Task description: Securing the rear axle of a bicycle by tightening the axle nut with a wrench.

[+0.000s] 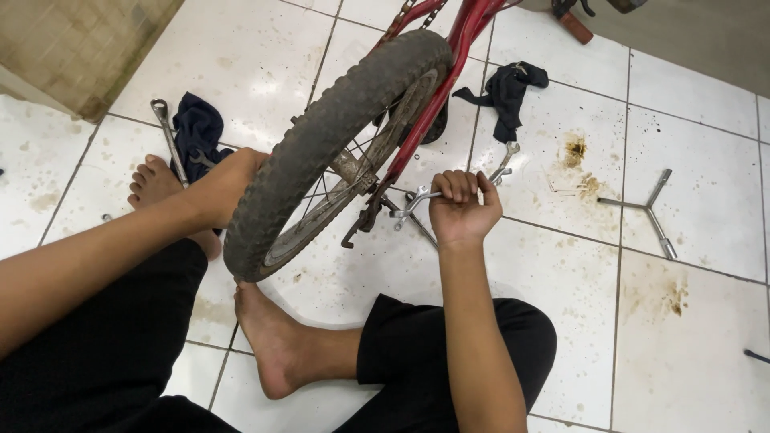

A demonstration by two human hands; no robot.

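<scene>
Wheel [337,144] stands tilted on the floor [561,265], caught in the red frame [449,72] between my feet. My left hand [228,184] braces behind the tyre; whether it grips, I cannot tell. My right hand [461,204] is clenched on a wrench [417,196] at the axle. If the wrench slips off, I judge my knuckles hit the frame.

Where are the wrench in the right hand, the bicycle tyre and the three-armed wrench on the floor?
wrench [417,196], head view, its shaft left of the fist
bicycle tyre [321,140], head view, outer tread
three-armed wrench [648,207], head view, central joint
</scene>
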